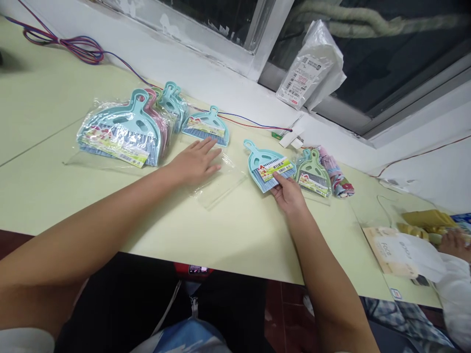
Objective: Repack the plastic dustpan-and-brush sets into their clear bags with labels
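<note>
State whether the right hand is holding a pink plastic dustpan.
No, the right hand holds a light-blue plastic dustpan with a blue-bristled brush in it.

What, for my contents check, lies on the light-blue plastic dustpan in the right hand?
A blue-bristled brush and a printed green label; the face of the dustpan beneath them is hidden.

Lt-blue dustpan w/ brush & label, handle away; clear bag flat nearby
</note>
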{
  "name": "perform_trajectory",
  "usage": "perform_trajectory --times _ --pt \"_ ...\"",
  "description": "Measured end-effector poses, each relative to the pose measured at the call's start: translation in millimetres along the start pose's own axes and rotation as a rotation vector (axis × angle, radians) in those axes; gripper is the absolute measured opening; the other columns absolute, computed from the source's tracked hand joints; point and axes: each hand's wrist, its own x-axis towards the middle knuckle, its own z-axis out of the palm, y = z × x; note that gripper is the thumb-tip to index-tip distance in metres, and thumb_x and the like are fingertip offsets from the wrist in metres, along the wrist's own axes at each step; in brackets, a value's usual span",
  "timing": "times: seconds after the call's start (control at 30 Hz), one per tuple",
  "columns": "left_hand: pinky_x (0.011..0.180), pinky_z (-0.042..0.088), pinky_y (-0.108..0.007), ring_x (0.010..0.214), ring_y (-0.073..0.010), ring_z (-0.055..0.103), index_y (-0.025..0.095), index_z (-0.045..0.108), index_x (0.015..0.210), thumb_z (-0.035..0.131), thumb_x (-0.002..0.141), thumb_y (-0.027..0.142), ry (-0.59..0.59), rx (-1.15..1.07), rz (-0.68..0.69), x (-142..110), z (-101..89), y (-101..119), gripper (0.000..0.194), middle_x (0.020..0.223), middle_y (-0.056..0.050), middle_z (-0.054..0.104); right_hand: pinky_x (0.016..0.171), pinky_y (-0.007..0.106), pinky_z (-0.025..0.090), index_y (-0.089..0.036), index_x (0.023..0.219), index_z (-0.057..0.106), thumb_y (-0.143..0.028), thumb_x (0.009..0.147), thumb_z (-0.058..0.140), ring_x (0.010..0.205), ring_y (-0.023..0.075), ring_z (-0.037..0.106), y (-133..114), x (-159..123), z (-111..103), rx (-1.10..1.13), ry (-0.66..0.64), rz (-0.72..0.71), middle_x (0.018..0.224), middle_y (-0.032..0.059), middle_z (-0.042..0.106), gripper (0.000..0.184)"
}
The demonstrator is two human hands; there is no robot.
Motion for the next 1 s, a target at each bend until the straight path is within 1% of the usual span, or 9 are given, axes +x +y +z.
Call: perform_trajectory --times 0.13,0.3,0.4,0.47,0.53,0.6,0.67,0.83,1.0 --pt "0.131 0.007 -0.054 0.165 -0.0341 0.005 0.014 0.021 0.170 0.022 0.105 0.065 -0.197 -0.035 -0.023 5 12.7 -17 0.083 0.178 -0.015 0.009 0.075 0.031 0.069 -0.019 0.103 0.069 -0.009 0.084 0.079 0.074 0.0162 0.077 2 0 0 -0.022 0.002 -0.005 0.090 0.0030 0.081 0.023" --pt "0.132 0.002 -0.052 0.166 -0.0313 0.001 0.015 0.025 0.170 0.021 0.105 0.069 -0.108 -0.049 0.086 0 16.2 3 0.084 0.178 -0.014 0.009 0.077 0.033 0.069 -0.019 0.102 0.069 -0.010 0.086 0.076 0.078 0.0171 0.078 1 1 -1 -0.015 -0.006 -0.019 0.092 0.0035 0.081 0.020" --pt "0.131 0.007 -0.054 0.165 -0.0336 0.007 0.016 0.027 0.169 0.024 0.104 0.070 -0.155 -0.065 0.125 -3 22.4 18 0.085 0.178 -0.016 0.013 0.077 0.033 0.069 -0.019 0.101 0.069 -0.010 0.086 0.076 0.080 0.0170 0.078 2 3 -3 -0.018 -0.006 -0.025 0.093 0.0036 0.081 0.019" --pt "0.129 0.015 -0.057 0.162 -0.0361 0.021 0.016 0.039 0.164 0.025 0.105 0.065 -0.131 -0.072 0.135 -3 23.6 23 0.078 0.174 -0.018 0.027 0.077 0.032 0.069 -0.019 0.101 0.069 -0.012 0.085 0.078 0.080 0.0174 0.078 3 5 -4 -0.024 -0.003 -0.032 0.093 0.0038 0.081 0.020" --pt "0.124 0.030 -0.054 0.151 -0.0347 0.043 0.016 0.057 0.150 0.022 0.108 0.055 -0.033 -0.089 0.123 -1 21.4 23 0.067 0.160 -0.019 0.050 0.077 0.033 0.069 -0.019 0.102 0.068 -0.012 0.084 0.079 0.079 0.0173 0.078 3 5 -4 -0.026 0.004 -0.034 0.092 0.0035 0.081 0.021" --pt "0.118 0.039 -0.049 0.140 -0.0315 0.054 0.015 0.065 0.139 0.020 0.110 0.046 0.081 -0.100 0.107 2 18.7 19 0.062 0.147 -0.018 0.062 0.078 0.034 0.069 -0.020 0.103 0.068 -0.012 0.084 0.079 0.079 0.0173 0.078 4 5 -4 -0.022 0.008 -0.029 0.092 0.0032 0.081 0.023" --pt "0.123 0.033 -0.050 0.148 -0.0317 0.045 0.015 0.062 0.143 0.023 0.109 0.045 0.114 -0.083 0.123 6 19.1 13 0.060 0.157 -0.017 0.054 0.080 0.034 0.069 -0.019 0.104 0.069 -0.012 0.084 0.080 0.080 0.0175 0.078 4 5 -3 -0.018 0.008 -0.025 0.094 0.0036 0.081 0.024" --pt "0.130 0.011 -0.056 0.164 -0.0357 0.015 0.021 0.033 0.167 0.023 0.107 0.056 -0.121 -0.079 0.109 7 28.2 4 0.071 0.177 -0.014 0.021 0.079 0.034 0.069 -0.018 0.100 0.068 -0.012 0.082 0.082 0.079 0.0174 0.079 5 2 -1 -0.031 0.002 -0.029 0.093 0.0042 0.081 0.023" --pt "0.131 0.007 -0.054 0.165 -0.0343 0.005 0.025 0.025 0.170 0.024 0.104 0.063 -0.153 -0.095 0.103 1 27.3 10 0.076 0.179 -0.009 0.011 0.080 0.036 0.070 -0.020 0.102 0.068 -0.015 0.081 0.084 0.083 0.0190 0.079 6 3 -3 -0.045 -0.002 -0.028 0.093 0.0028 0.081 0.028"
